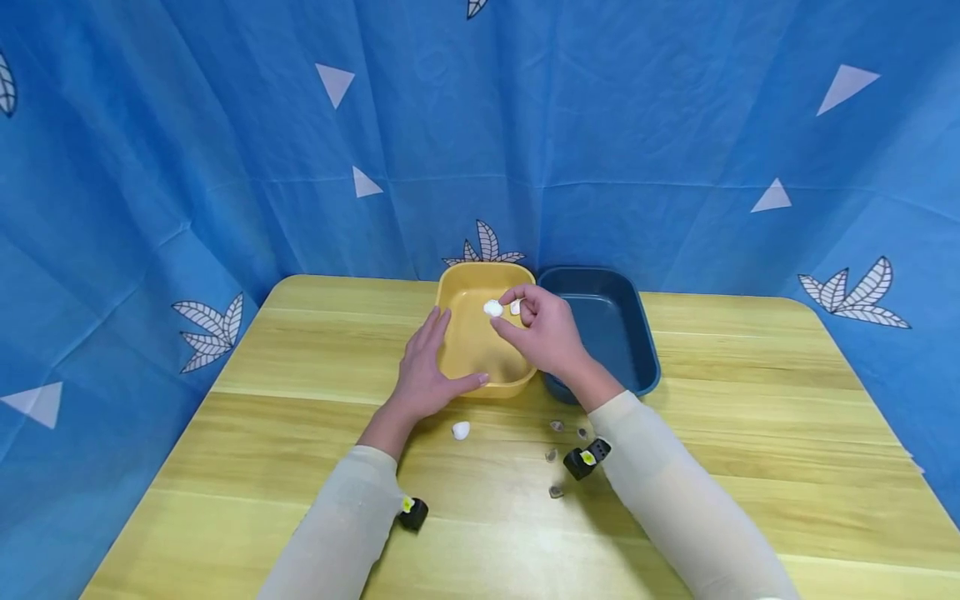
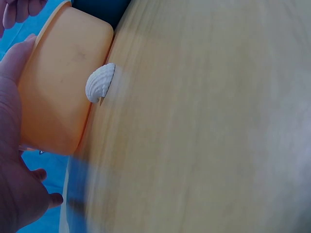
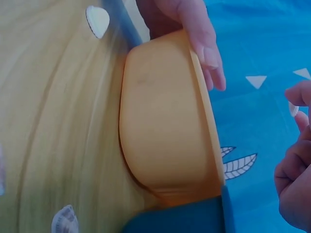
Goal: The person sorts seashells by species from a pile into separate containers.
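My right hand [image 1: 546, 329] is over the yellow plastic bin [image 1: 468, 354], pinching a white seashell [image 1: 492, 308] between thumb and index finger. A second white shell [image 1: 515, 307] shows just behind those fingers, partly hidden by them. At the bin's near left corner, my left hand [image 1: 427, 371] holds the side, its thumb [image 3: 206, 53] over the near rim and its fingers along the left side. On the table before the bin lies a ribbed white shell [image 2: 100, 82].
A dark blue bin [image 1: 648, 354] stands right beside the yellow one, partly behind my right forearm. Several small brownish shells [image 1: 556, 492] are scattered on the wooden table [image 1: 750, 400] near my right sleeve. A blue patterned curtain [image 1: 637, 125] hangs behind the table.
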### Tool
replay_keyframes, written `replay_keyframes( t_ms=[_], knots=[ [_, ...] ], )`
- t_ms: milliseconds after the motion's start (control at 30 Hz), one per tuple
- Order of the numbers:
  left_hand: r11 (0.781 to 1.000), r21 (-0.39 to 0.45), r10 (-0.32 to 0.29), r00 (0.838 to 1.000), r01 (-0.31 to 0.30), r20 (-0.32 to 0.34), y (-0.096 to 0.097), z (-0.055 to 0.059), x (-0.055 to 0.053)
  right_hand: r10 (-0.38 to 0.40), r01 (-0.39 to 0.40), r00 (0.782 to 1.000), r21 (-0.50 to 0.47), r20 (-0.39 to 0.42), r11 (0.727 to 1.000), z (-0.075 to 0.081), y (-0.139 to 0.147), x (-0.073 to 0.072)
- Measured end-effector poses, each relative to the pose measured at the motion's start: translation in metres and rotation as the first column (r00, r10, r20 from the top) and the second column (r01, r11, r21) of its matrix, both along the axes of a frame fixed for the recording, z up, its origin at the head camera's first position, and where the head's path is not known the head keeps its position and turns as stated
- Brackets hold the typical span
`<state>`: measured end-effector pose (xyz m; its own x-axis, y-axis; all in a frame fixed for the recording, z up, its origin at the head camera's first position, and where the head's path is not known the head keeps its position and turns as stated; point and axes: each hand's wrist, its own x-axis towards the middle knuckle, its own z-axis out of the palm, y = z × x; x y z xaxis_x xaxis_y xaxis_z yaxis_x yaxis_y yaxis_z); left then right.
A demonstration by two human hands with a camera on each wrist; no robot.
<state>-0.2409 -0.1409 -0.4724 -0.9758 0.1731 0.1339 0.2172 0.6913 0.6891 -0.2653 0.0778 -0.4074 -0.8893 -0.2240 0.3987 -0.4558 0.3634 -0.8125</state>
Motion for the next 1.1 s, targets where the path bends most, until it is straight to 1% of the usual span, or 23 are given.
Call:
replay_keyframes(
  t_ms=[233, 467, 700, 933, 1100],
  knots=[
    [1.0, 0.001, -0.006, 1.0, 0.006, -0.001, -0.001, 0.001, 0.001, -0.037, 0.038, 0.997, -0.006, 0.066, 0.999, -0.006, -0.006, -0.012],
    [1.0, 0.001, -0.008, 1.0, 0.008, -0.019, -0.002, -0.001, 0.0, -0.076, 0.076, 0.989, 0.006, 0.125, 0.997, -0.014, -0.011, -0.022],
    [1.0, -0.003, -0.005, 1.0, 0.005, -0.002, -0.002, -0.001, 0.002, -0.099, 0.101, 0.979, -0.005, 0.177, 0.995, -0.023, -0.013, -0.028],
    [1.0, -0.004, -0.011, 1.0, 0.011, -0.011, -0.004, -0.002, 0.001, -0.113, 0.123, 0.967, -0.03, 0.23, 0.992, -0.028, -0.015, -0.033],
    [1.0, -0.006, -0.013, 1.0, 0.013, -0.01, -0.004, -0.001, 0.001, -0.141, 0.142, 0.963, 0.014, 0.231, 0.99, -0.028, -0.017, -0.035]
  ],
)
